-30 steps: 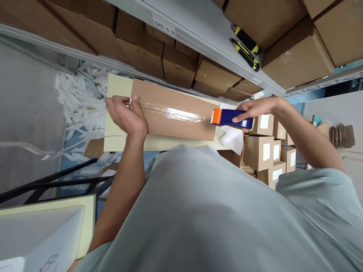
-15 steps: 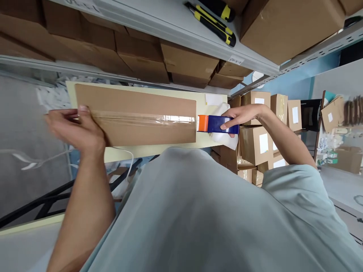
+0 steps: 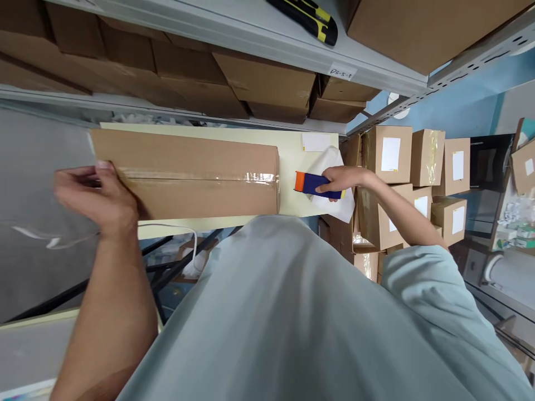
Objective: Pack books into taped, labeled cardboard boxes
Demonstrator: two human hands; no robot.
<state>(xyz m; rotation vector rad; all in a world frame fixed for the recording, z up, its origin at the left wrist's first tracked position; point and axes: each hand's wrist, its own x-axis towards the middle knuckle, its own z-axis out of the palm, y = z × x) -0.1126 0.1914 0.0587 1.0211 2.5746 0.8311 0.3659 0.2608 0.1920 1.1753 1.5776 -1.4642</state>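
Observation:
A long brown cardboard box (image 3: pixel 196 159) lies across the cream tabletop (image 3: pixel 290 209), with shiny clear tape along its middle seam. My left hand (image 3: pixel 98 192) grips the box at its left end, thumb on top and the other fingers curled at the end, partly hidden. My right hand (image 3: pixel 340 181) is closed around a dark blue tape dispenser (image 3: pixel 311 184) with an orange front. The dispenser is apart from the box's right end, over a crumpled white sheet (image 3: pixel 345 209).
Above the table, a grey metal shelf (image 3: pixel 251 47) carries a black-and-yellow utility knife (image 3: pixel 311 19) and a large carton (image 3: pixel 418 33). More cartons (image 3: pixel 271 81) fill the level below. Stacked labelled boxes (image 3: pixel 388 153) stand to the right. A white label (image 3: pixel 315 142) lies on the table; a white cable (image 3: pixel 194 239) hangs at its front.
The box and my left hand have shifted left. The tape dispenser has moved away from the box's right end and tilted slightly, and the camera view has shifted.

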